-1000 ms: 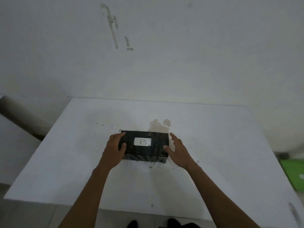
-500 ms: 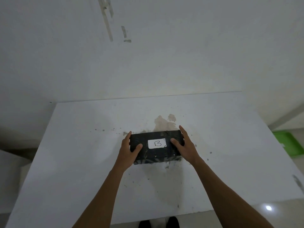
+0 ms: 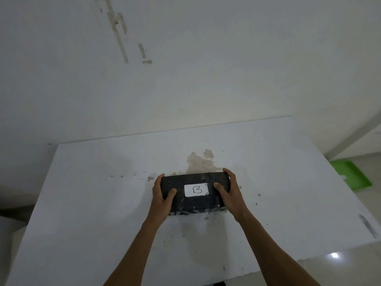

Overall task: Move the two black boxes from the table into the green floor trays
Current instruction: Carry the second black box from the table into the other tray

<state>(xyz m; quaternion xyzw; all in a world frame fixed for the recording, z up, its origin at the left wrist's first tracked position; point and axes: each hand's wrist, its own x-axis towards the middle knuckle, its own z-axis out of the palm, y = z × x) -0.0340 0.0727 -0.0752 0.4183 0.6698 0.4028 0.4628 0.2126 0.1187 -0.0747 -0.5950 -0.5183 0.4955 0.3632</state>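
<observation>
A black box [image 3: 195, 200] wrapped in shiny tape, with a white label marked "B" on top, is over the middle of the white table [image 3: 82, 203]. My left hand [image 3: 161, 198] grips its left end, thumb on top. On the right end my right hand [image 3: 229, 195] holds it the same way. The box's near edge looks slightly raised off the table. Only one black box is in view. A green tray [image 3: 352, 175] lies on the floor beyond the table's right edge.
A white wall with tape marks stands right behind the table. A brown stain [image 3: 201, 162] and small specks mark the tabletop near the box. Pale tiled floor shows at the right and bottom right.
Both hands have closed tighter on the box's ends and drawn it slightly toward me. The view has swung right, so the green tray shows more fully.
</observation>
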